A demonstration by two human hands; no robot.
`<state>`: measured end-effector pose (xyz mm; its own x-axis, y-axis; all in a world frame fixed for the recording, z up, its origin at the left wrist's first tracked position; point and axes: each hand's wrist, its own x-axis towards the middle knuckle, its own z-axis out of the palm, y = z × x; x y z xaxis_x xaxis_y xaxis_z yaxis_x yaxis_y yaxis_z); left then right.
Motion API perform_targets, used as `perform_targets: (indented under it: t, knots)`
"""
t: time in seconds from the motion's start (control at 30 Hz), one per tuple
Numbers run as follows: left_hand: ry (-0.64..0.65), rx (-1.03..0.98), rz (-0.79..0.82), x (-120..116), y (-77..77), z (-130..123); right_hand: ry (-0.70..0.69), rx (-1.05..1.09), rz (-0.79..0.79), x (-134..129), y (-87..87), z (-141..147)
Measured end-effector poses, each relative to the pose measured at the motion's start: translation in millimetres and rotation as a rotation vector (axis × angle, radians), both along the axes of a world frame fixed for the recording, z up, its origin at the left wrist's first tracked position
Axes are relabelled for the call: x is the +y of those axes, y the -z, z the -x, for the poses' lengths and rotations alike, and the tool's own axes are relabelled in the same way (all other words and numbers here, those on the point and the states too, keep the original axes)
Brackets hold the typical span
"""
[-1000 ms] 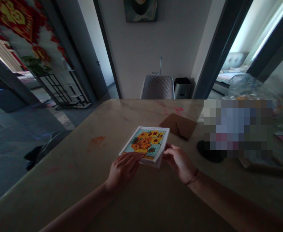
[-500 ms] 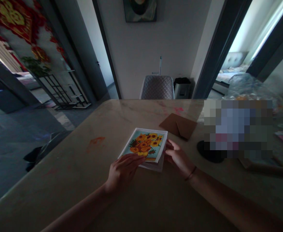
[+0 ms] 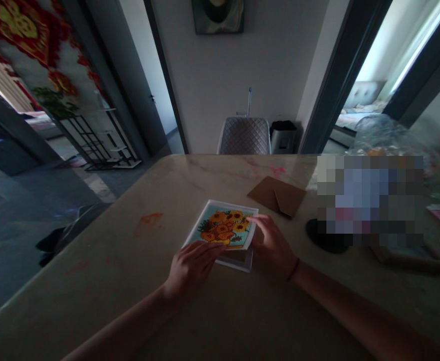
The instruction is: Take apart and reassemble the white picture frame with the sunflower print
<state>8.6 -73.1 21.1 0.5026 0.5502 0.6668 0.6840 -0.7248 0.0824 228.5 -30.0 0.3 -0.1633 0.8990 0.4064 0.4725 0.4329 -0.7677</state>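
A white-edged card with a sunflower picture lies over a clear, shallow box near the middle of the table. The box sticks out below the card's near edge. My left hand grips the card at its near left edge, fingers together across the bottom of the picture. At the right edge, my right hand pinches the card near its upper right corner, index finger on top. The right thumb is partly hidden. A dark band circles the right wrist.
Beyond the card lies a brown envelope on the marbled table. To the right are a black round base, a blurred-out object and clear plastic wrapping. A quilted chair stands past the far edge.
My right hand has moved up onto the card's right edge, its index finger now over the top. The card has shifted slightly left, and more of the clear box shows below it.
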Motion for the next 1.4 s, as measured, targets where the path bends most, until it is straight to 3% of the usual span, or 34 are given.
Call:
perform_targets:
  t: [0.2,0.37,0.5,0.63,0.8,1.1,1.27,1.4]
  knots:
    - [-0.122,0.039,0.102,2.6,6.3,-0.9,-0.012,-0.104,-0.017,-0.3,-8.5,-0.5]
    - [-0.198,0.002,0.22,5.9,8.7,-0.2,-0.023,0.056,-0.051,4.3,-4.7,-0.8]
    - [-0.192,-0.069,0.232,7.0,9.9,3.3,-0.002,0.178,-0.175,3.1,-8.4,-2.2]
    - [-0.187,-0.387,0.41,14.3,14.6,10.9,-0.001,0.189,-0.241,-5.9,-18.8,-0.9]
    - [-0.068,-0.836,0.626,22.2,14.2,13.8,0.014,0.194,-0.26,-18.8,-27.9,3.9]
    - [-0.119,-1.259,0.782,22.3,5.2,8.7,-0.009,0.096,-0.365,-17.0,-22.3,1.4]
    - [-0.177,-1.149,0.776,22.5,3.6,8.6,-0.006,0.156,-0.312,-17.4,-21.2,0.1]
    - [-0.226,-1.073,0.711,21.5,1.9,6.8,0.02,0.427,-0.095,-10.6,-18.0,2.6]
